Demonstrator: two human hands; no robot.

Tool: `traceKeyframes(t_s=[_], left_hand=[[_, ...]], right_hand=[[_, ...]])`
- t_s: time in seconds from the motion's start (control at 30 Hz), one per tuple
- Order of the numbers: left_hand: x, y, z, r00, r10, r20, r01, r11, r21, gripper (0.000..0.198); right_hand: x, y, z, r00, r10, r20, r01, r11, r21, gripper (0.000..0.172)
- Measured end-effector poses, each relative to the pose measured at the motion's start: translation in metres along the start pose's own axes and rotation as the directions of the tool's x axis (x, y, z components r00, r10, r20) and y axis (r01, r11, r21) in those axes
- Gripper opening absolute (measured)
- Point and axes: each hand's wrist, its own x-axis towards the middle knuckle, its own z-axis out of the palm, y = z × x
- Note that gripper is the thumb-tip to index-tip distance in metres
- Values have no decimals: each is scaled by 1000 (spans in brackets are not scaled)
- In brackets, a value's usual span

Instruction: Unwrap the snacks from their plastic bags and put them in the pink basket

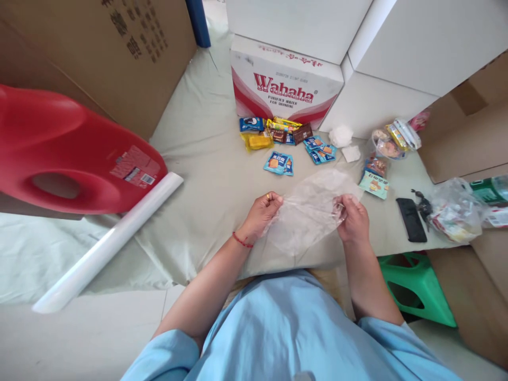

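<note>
A clear plastic bag (307,211) is stretched between both hands above the cloth-covered surface (206,174). My left hand (261,214) pinches its left edge; a red string is tied at that wrist. My right hand (352,218) grips the bag's right edge with fingers curled. Beyond the bag lie several small snack packets (280,161) in blue, yellow and brown wrappers, in front of a red-and-white Wahaha carton (283,84).
A red plastic stool (71,153) and a white roll (107,243) lie at left. At right are a black phone (411,219), a filled plastic bag (456,211), a snack jar (387,143), a green stool (420,288) and cardboard boxes (472,121).
</note>
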Motion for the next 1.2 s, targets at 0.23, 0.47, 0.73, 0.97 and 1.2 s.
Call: traceKeyframes(t_s=[0.23, 0.47, 0.73, 0.97, 1.2], left_hand=[[-1, 1, 3, 996, -18, 86, 20, 1000, -15, 60], [2, -4, 1, 998, 58, -30, -58, 998, -10, 51], [-8, -6, 4, 971, 169, 168, -218, 916, 336, 33], [-15, -9, 4, 963, 105, 247, -192, 911, 364, 30], [-9, -20, 17, 952, 292, -91, -190, 799, 571, 51]], right_hand=[[44, 0, -12, 1000, 18, -15, -20, 982, -187, 46], [7, -11, 6, 968, -251, -14, 215, 854, -475, 37], [-23, 9, 63, 844, 347, 409, -196, 909, -367, 60], [-19, 13, 62, 828, 349, 439, -279, 935, -217, 50], [-25, 14, 56, 831, 353, 430, -313, 936, -164, 43]])
